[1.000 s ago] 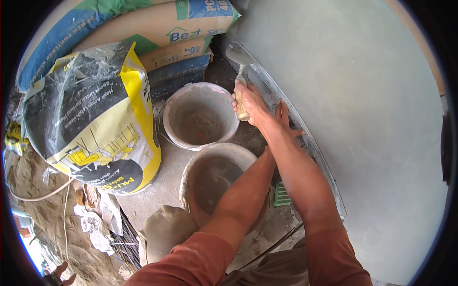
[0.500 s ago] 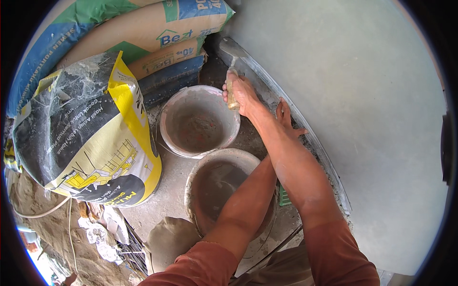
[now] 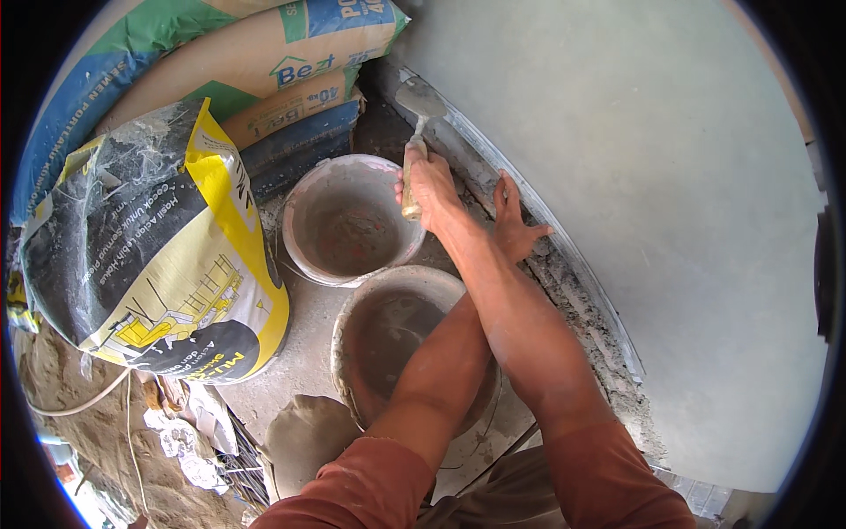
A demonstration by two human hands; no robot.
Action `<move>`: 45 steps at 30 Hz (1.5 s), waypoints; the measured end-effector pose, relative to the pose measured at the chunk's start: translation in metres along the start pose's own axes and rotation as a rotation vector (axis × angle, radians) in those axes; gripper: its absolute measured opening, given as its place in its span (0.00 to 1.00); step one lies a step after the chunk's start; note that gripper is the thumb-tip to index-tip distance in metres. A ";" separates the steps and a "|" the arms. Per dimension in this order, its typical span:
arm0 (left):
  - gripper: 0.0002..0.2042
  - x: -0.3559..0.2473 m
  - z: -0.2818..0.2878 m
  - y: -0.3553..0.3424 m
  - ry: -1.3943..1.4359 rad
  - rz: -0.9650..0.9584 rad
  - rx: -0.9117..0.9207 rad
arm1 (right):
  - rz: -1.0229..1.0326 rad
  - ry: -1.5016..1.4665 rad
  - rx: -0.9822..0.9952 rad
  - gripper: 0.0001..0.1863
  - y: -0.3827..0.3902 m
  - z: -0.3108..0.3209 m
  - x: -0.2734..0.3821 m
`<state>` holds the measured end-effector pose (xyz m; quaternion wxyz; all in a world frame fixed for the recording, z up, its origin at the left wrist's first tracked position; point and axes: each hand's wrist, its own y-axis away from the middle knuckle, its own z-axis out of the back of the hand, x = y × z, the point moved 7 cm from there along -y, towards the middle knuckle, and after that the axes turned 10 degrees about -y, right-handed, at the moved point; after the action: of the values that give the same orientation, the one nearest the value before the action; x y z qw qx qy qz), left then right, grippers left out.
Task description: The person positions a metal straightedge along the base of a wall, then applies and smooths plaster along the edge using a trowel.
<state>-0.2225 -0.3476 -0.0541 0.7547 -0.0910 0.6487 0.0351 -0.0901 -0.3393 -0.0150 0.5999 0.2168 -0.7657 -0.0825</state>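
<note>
A small trowel [image 3: 421,104] with a wooden handle is gripped in my right hand [image 3: 430,187]. Its mortar-smeared blade points up and away, over the far part of a long grey straightedge strip [image 3: 577,264] along the wall's foot. My forearms cross, the right above the left. Beyond the crossing, my left hand [image 3: 515,227] shows spread fingers and thumb at the strip's near side; the thumb tip appears to touch it, though part of the hand is hidden by the right forearm. Rough mortar [image 3: 608,375] lies along the strip's lower side.
Left of my hands stands a mortar-stained bucket [image 3: 295,220], with a second bucket [image 3: 339,353] nearer, partly under my left arm. A large yellow-and-black sack [image 3: 167,256] and stacked cement bags [image 3: 256,79] stand at left. A smooth grey wall [image 3: 687,194] fills the right.
The trowel blade has turned, showing more of its face. More rough mortar now shows beside the strip's lower part, where the gap looks wider. The whole view has shifted slightly.
</note>
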 end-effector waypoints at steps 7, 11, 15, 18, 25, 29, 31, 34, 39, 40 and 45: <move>0.71 -0.002 0.002 0.000 -0.075 -0.019 -0.003 | -0.005 -0.036 -0.058 0.19 0.034 0.015 -0.002; 0.71 0.001 0.001 -0.001 -0.081 -0.021 0.018 | -0.024 -0.117 -0.053 0.19 0.048 0.023 0.001; 0.71 0.003 0.000 -0.001 -0.083 -0.040 0.004 | -0.042 -0.186 -0.061 0.18 0.066 0.033 0.005; 0.71 0.001 0.001 0.000 -0.102 -0.054 -0.015 | -0.035 -0.192 -0.073 0.19 0.081 0.041 0.010; 0.71 0.013 0.000 -0.004 -0.162 -0.056 -0.048 | -0.079 -0.236 -0.108 0.16 0.118 0.068 0.008; 0.68 0.018 0.009 -0.012 -0.197 -0.093 -0.069 | -0.088 -0.252 -0.120 0.16 0.140 0.071 0.012; 0.62 0.013 0.001 -0.014 -0.248 -0.051 -0.055 | -0.088 -0.264 -0.150 0.17 0.150 0.087 0.015; 0.55 0.004 -0.011 -0.005 -0.306 0.007 -0.045 | -0.071 -0.261 -0.185 0.18 0.163 0.109 0.021; 0.50 0.022 -0.008 -0.012 -0.063 -0.015 -0.036 | -0.074 -0.224 -0.223 0.17 0.186 0.126 0.015; 0.50 0.027 -0.014 -0.015 -0.060 -0.015 -0.030 | -0.070 -0.220 -0.203 0.18 0.191 0.134 0.015; 0.52 0.051 0.019 -0.050 0.131 -0.220 0.178 | -0.117 -0.129 -0.114 0.20 0.230 0.132 0.016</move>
<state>-0.1873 -0.3964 -0.0970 0.7151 -0.0963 0.6833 -0.1117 -0.2725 -0.1589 0.0525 0.5549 0.2209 -0.7828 -0.1746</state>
